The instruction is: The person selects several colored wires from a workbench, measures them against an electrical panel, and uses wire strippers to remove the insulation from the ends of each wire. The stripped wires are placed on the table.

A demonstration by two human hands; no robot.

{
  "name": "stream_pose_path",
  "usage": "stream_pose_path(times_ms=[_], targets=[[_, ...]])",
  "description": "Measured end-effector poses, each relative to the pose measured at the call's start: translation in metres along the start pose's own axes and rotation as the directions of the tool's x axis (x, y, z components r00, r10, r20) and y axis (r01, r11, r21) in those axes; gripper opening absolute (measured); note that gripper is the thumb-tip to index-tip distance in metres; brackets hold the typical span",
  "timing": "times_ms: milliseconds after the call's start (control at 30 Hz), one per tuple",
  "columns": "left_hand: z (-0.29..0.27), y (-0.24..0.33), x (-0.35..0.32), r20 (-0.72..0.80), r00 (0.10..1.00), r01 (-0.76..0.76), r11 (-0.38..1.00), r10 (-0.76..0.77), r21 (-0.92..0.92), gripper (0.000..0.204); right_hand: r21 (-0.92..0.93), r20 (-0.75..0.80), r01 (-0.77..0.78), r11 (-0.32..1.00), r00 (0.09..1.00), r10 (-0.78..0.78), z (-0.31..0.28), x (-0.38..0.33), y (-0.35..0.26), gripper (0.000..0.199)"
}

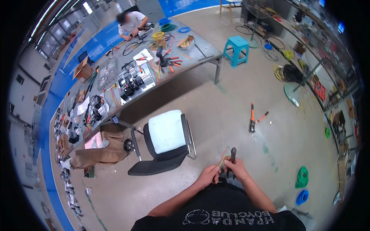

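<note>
Close in front of my body, my left hand (208, 175) is closed around a few thin wires (222, 157), reddish and yellow-green, whose ends stick up past my fingers. Right beside it, my right hand (237, 168) grips a pair of dark pliers (233, 152), jaws pointing up and away from me. The two hands nearly touch, and the wires pass close to the pliers. Whether the jaws hold a wire is too small to tell. On the floor ahead to the right lies a long-handled orange cutter (252, 120) with its handles spread.
A black chair with a pale cushion (166, 131) stands ahead left. Behind it, a long metal table (189, 65) carries tools, wires and electrical parts; a person (132, 24) works at its far side. A blue stool (236, 51), green coil (302, 177) and blue coil (302, 197) are rightward.
</note>
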State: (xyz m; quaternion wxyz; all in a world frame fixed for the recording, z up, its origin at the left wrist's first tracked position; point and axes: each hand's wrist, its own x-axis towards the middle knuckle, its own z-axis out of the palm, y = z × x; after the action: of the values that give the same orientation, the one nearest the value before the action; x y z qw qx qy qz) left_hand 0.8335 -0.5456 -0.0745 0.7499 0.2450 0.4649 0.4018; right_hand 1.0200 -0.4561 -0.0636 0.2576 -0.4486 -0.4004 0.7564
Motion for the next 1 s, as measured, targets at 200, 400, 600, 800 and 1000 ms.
stream_pose_path(times_ms=[200,400,600,800,1000], targets=[[-0.091,0.032,0.067,-0.468,0.883,-0.140,0.967,0.024,-0.214,0.029,-0.309,-0.056,-0.388,0.869,0.919,0.390,-0.088,0.146,0.020,0.042],[-0.140,0.080,0.099,-0.728,0.683,-0.215,0.938,-0.056,-0.274,0.027,-0.455,-0.110,-0.437,0.776,0.892,0.438,-0.160,0.314,-0.025,0.034],[-0.162,0.113,0.144,-0.805,0.584,-0.354,0.858,-0.109,-0.373,0.030,-0.700,-0.148,-0.372,0.609,0.911,0.386,-0.153,0.477,-0.105,0.038],[-0.225,0.154,0.220,-0.834,0.549,-0.453,0.817,-0.060,-0.357,0.032,-0.883,-0.134,-0.288,0.372,0.912,0.388,-0.115,0.622,-0.142,0.035],[-0.292,0.242,0.253,-0.870,0.493,-0.523,0.789,-0.029,-0.322,0.029,-0.931,-0.097,-0.216,0.296,0.924,0.369,-0.040,0.727,-0.173,0.031]])
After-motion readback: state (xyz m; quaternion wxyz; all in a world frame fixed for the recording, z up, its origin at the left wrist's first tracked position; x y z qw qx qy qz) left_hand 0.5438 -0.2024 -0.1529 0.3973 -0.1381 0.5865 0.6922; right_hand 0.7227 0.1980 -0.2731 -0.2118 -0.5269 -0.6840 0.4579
